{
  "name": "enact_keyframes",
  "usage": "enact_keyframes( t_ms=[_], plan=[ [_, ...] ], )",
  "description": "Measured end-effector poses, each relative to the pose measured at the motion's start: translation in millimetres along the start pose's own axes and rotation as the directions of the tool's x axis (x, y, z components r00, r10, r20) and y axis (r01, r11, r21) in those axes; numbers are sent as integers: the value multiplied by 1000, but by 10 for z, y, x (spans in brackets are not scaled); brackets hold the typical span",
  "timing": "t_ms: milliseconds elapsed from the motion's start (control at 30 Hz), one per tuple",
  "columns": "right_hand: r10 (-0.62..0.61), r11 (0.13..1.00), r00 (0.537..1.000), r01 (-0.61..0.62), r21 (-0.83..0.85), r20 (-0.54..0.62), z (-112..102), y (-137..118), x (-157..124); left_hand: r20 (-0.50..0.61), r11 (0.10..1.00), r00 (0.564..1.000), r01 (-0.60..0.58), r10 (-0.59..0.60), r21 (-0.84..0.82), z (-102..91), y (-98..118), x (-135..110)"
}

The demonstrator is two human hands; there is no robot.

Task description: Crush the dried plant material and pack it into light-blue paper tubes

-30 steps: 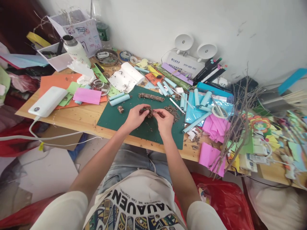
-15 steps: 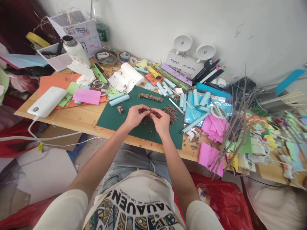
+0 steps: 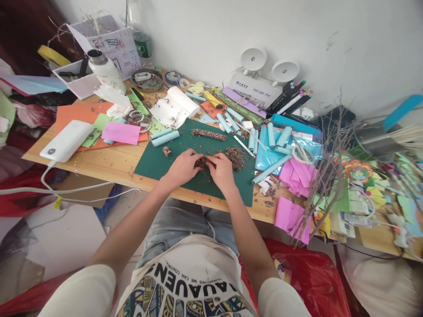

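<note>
On the green cutting mat [image 3: 155,160], my left hand [image 3: 184,168] and my right hand [image 3: 222,171] meet over a clump of brown crumbled plant bits [image 3: 202,162]. Fingertips of both hands are closed in on the clump from either side. Just right of my right hand lies a loose heap of the same brown bits [image 3: 236,157]. A brown crumb-coated roll [image 3: 209,134] rests on the mat beyond my hands. Left of my left hand sits a small brown lump [image 3: 167,151]. Two light blue paper tubes [image 3: 166,138] lie at the mat's far left edge.
More blue tubes [image 3: 284,136] and a thin white stick [image 3: 243,146] lie to the right. Dry twigs [image 3: 330,176] and pink paper [image 3: 292,215] crowd the table's right side. A white power bank [image 3: 67,141] and an open bottle [image 3: 105,70] stand left. A router [image 3: 254,88] is by the wall.
My left hand has turned flatter and lowered slightly toward the mat. My fingertips have spread apart a little, showing more of the brown clump between them.
</note>
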State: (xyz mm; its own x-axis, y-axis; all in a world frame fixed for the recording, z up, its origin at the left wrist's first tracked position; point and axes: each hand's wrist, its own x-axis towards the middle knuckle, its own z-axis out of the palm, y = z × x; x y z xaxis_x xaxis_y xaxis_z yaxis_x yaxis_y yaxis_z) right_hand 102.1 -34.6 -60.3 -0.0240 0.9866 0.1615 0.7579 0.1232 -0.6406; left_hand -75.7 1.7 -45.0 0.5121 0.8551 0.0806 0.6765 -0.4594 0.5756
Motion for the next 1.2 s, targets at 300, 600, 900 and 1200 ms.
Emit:
enact_keyframes(
  t_ms=[300,600,900,1200],
  plan=[
    [280,849,915,-95,520,-290,3,-135,59,-153,675,941,99,-302,-731,205,97,155],
    [242,894,915,-81,440,-324,-34,-230,118,-180,646,940,53,-289,-761,281,66,258],
    [206,927,955,-120,354,-214,-53,-47,80,-185,884,959,109,-213,-454,145,-67,86],
    [11,998,1000,-12,58,23,3,-41,137,-72,999,997,15,-17,-37,30,-69,-98]
  ],
)
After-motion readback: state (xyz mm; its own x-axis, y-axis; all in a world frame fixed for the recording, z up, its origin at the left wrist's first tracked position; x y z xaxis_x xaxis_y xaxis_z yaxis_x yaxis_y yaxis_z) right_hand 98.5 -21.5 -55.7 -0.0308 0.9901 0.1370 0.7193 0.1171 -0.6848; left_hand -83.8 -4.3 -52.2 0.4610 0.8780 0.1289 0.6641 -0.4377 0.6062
